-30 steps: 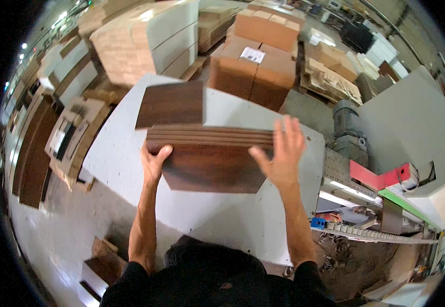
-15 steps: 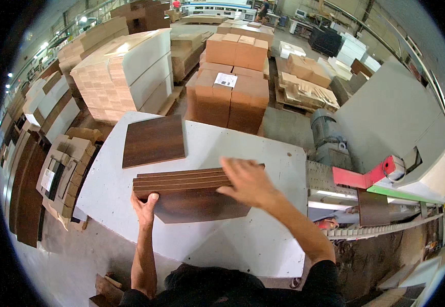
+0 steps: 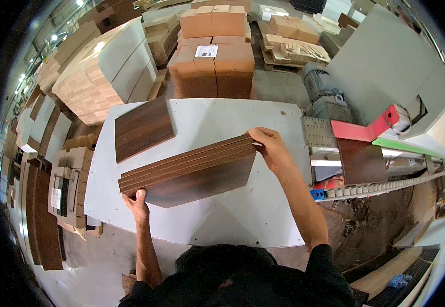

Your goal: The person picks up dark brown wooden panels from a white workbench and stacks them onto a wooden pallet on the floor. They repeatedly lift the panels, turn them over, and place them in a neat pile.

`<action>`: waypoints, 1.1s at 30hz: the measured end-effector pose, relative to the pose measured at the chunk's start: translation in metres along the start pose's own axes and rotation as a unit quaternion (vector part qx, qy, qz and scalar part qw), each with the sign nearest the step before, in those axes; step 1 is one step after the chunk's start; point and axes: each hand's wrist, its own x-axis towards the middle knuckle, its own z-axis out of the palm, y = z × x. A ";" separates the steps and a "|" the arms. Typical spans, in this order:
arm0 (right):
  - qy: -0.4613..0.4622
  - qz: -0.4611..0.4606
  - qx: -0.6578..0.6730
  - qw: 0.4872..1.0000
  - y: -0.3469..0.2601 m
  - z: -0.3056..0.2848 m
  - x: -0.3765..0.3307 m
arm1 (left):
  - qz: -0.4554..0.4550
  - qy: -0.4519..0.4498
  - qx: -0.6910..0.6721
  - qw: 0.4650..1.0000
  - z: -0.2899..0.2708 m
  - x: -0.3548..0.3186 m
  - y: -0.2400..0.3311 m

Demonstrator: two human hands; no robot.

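A stack of several dark brown wood-grain panels (image 3: 202,176) is held tilted above the white tabletop (image 3: 222,225), its right end higher in the picture. My left hand (image 3: 136,204) grips the lower left corner, thumb on the front panel's face and fingers behind. At the upper right corner my right hand (image 3: 268,146) is closed on the panel ends, its fingertips partly hidden by the stack. A single dark brown panel (image 3: 143,128) lies flat on the far left of the table, apart from the held ones.
Right of the table stands a grey machine (image 3: 386,66) with a red arm (image 3: 358,130), a motor (image 3: 320,82) and another brown panel (image 3: 361,161) on it. Brown cartons (image 3: 214,64) and a stack of pale boards (image 3: 99,71) stand beyond the table. Bundled pieces (image 3: 71,179) are at left.
My right hand has gone from lying over the stack's top edges to gripping its right corner. The stack has turned, right end up. The view has shifted right and downward.
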 end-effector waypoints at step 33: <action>0.415 0.128 -0.459 0.775 -0.008 -0.473 -0.150 | -0.079 -0.068 0.067 0.992 -0.032 -0.009 0.004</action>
